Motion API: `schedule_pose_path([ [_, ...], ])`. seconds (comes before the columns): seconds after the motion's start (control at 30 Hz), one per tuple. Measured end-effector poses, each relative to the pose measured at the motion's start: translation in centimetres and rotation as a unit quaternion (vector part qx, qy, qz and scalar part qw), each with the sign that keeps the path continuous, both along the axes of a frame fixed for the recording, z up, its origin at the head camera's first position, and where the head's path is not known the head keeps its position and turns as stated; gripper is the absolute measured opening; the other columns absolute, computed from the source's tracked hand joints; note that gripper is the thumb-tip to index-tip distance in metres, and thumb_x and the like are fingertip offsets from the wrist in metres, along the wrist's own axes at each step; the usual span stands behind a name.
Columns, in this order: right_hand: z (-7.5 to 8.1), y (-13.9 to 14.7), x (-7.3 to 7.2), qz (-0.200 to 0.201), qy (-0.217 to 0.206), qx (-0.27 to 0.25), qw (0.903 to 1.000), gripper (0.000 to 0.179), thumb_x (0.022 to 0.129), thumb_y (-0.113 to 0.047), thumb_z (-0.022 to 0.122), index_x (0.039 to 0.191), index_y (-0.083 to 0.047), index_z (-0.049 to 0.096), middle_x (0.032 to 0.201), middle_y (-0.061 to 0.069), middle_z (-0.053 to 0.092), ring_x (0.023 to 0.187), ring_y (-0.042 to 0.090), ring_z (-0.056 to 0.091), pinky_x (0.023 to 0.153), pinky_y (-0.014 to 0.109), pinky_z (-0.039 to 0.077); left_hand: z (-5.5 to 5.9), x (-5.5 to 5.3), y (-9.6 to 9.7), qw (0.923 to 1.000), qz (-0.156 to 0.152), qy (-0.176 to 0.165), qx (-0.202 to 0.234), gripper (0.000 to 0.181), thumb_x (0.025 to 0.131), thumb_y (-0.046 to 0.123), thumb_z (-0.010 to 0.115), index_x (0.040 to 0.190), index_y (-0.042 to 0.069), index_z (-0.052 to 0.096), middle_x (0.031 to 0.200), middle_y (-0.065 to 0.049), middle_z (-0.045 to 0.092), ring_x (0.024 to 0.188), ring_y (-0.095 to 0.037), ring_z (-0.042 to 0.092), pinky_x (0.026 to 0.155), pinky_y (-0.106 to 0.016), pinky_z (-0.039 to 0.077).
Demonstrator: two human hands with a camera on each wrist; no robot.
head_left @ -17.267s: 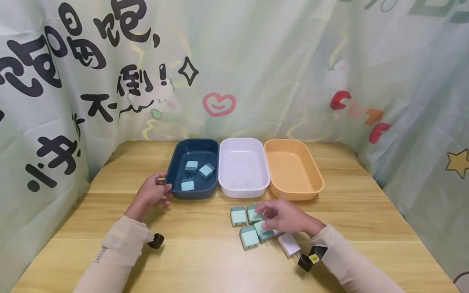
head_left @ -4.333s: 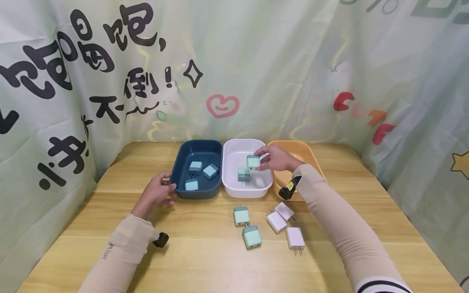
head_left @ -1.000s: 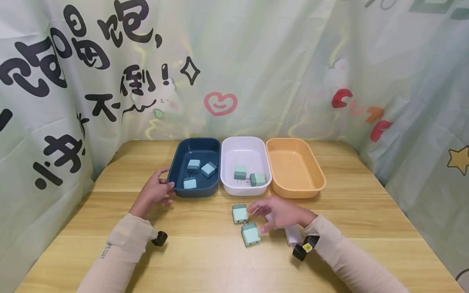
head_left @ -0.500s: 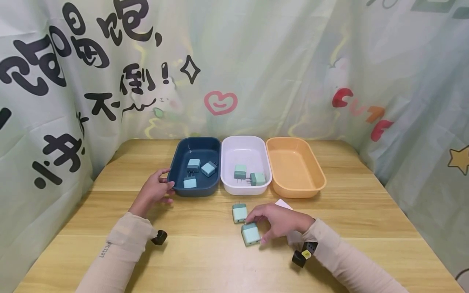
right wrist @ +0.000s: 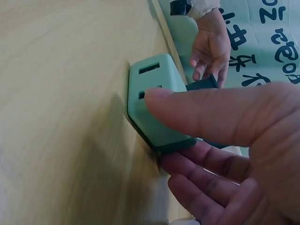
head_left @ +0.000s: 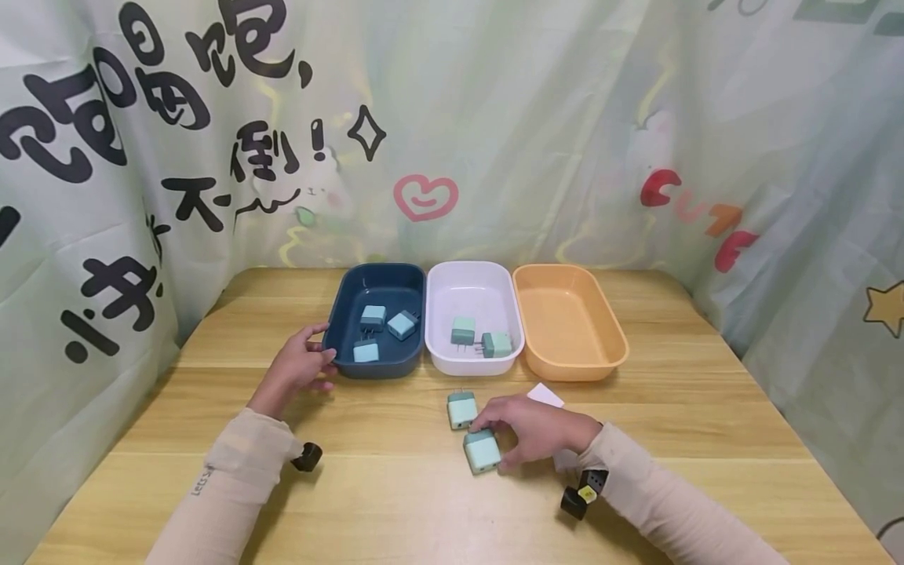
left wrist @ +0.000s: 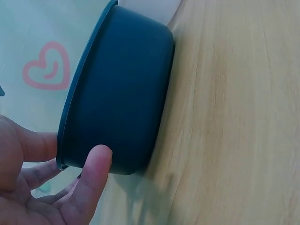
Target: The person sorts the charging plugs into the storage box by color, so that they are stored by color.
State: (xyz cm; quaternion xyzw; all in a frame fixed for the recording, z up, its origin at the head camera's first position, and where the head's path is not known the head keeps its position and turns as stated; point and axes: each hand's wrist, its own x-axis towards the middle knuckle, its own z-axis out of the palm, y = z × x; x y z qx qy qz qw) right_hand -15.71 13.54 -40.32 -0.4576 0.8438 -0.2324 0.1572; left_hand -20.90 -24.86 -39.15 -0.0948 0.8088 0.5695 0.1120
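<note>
In the head view my right hand (head_left: 540, 428) pinches a mint-green plug-in charger (head_left: 482, 452) on the table between thumb and fingers. The right wrist view shows the thumb over the port side of this charger (right wrist: 154, 108), fingers on its far side. Just behind it lies another green charger (head_left: 462, 410). My left hand (head_left: 300, 365) touches the near left side of the dark blue tray (head_left: 377, 369); in the left wrist view its relaxed fingers meet the tray's rim and wall. Blue chargers (head_left: 366, 351) lie in this tray, and two green chargers (head_left: 463, 330) in the white tray (head_left: 473, 366).
An orange tray (head_left: 572, 370) stands right of the white one, the three trays side by side. White chargers (head_left: 546, 395) lie partly hidden under and behind my right hand. A printed curtain (head_left: 523, 157) hangs behind the wooden table (head_left: 395, 486).
Since four seconds ago, my right hand has let go of a green charger in the white tray and come back to the table. It now pinches the nearest green charger. My left hand stays.
</note>
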Motion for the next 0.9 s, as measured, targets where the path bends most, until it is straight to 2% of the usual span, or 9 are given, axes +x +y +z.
schedule_pose_path([
  [0.2, 0.1, -0.2, 0.1, -0.003, 0.006, 0.008, 0.9999, 0.053, 0.07, -0.011, 0.084, 0.12, -0.012, 0.066, 0.11, -0.007, 0.061, 0.097, 0.006, 0.055, 0.088, 0.026, 0.046, 0.0, -0.1, -0.1, 1.0, 0.002, -0.004, 0.001, 0.062, 0.1, 0.006, 0.051, 0.154, 0.018, 0.024, 0.131, -0.021, 0.037, 0.099, -0.034, 0.058, 0.068, -0.038, 0.058],
  [0.37, -0.2, -0.2, 0.2, -0.007, 0.006, 0.007, 0.9999, 0.053, 0.067, -0.009, 0.082, 0.117, -0.013, 0.067, 0.107, -0.01, 0.06, 0.096, 0.004, 0.054, 0.088, 0.026, 0.046, -0.1, 0.0, -0.1, 1.0, -0.001, 0.004, 0.006, 0.061, 0.1, 0.005, 0.05, 0.154, 0.016, 0.024, 0.129, -0.021, 0.036, 0.098, -0.034, 0.058, 0.066, -0.039, 0.058],
  [0.6, -0.3, -0.1, 0.3, -0.002, -0.028, 0.0, 0.9996, 0.051, 0.068, -0.011, 0.083, 0.116, -0.014, 0.066, 0.107, -0.012, 0.058, 0.096, 0.002, 0.053, 0.087, 0.024, 0.046, -0.2, 0.4, -0.1, 1.0, 0.0, -0.005, -0.001, 0.062, 0.1, 0.005, 0.051, 0.154, 0.016, 0.023, 0.13, -0.022, 0.037, 0.096, -0.032, 0.059, 0.066, -0.039, 0.058],
  [0.9, 0.8, 0.4, -0.4, 0.001, -0.006, -0.028, 0.9996, 0.048, 0.073, -0.011, 0.081, 0.117, -0.007, 0.063, 0.107, -0.005, 0.06, 0.095, 0.01, 0.057, 0.085, 0.028, 0.05, 0.0, 0.1, 0.0, 1.0, -0.004, 0.003, 0.0, 0.062, 0.1, 0.006, 0.051, 0.154, 0.016, 0.023, 0.133, -0.023, 0.035, 0.1, -0.034, 0.058, 0.067, -0.038, 0.059],
])
